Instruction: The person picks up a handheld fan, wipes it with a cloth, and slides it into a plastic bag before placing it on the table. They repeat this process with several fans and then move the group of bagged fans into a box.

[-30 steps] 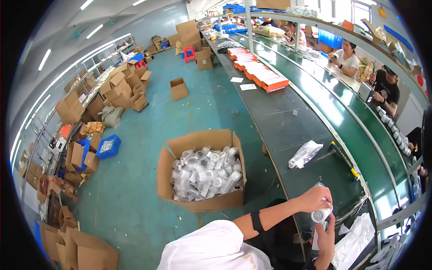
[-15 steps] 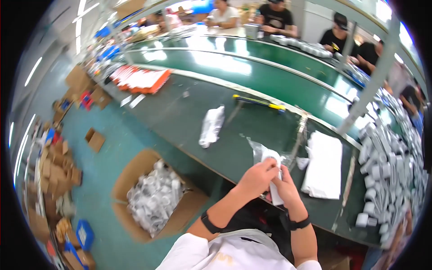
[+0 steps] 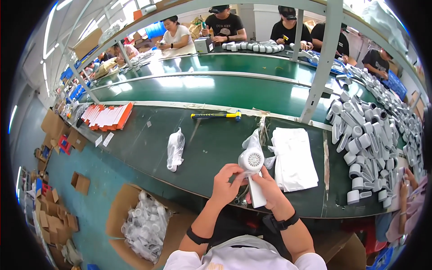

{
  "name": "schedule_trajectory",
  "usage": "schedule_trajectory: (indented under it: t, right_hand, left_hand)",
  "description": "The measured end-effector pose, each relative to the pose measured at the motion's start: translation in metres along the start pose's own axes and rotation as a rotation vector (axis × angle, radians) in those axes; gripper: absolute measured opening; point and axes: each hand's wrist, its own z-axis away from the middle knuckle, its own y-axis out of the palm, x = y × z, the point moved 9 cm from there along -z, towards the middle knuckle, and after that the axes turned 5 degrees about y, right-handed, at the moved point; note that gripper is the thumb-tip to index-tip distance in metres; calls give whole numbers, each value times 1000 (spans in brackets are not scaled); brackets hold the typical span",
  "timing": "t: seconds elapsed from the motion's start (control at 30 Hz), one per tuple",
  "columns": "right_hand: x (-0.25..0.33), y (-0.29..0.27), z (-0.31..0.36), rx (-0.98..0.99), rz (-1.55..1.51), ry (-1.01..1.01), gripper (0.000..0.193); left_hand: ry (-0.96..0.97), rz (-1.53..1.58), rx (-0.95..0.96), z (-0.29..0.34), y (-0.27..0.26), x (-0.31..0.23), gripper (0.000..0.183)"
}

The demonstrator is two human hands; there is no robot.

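Gripped white grille-headed device (image 3: 253,162) by its handle (image 3: 257,195) in right hand (image 3: 271,187) and pinched its clear bag (image 3: 254,140) in left hand (image 3: 228,181) above bench (image 3: 210,150) edge (seemed light, stiff, film-slick, best held by handle).

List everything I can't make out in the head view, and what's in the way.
Head view, white device: part of its handle is covered by the right hand.
Head view, left hand: its own fingers hide exactly what they pinch.
Head view, cardboard box: bottom hidden beneath bagged pieces.
Head view, person in pink: cut off by the dark fisheye rim.
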Motion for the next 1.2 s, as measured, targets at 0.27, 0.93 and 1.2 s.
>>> schedule_trajectory:
  t: [0.27,0.93,1.2]
  right_hand:
    - [9,-10,-5,-166,90,-70,52]
    - [23,-25,-12,-304,192,-471,34]
    - [37,-20,-5,-640,847,-437,19]
  left_hand:
    - [-292,439,-133,4,20,34,15]
    - [-638,803,-96,30,45,40,52]
    - [-903,1094,-118,52,76,40,46]
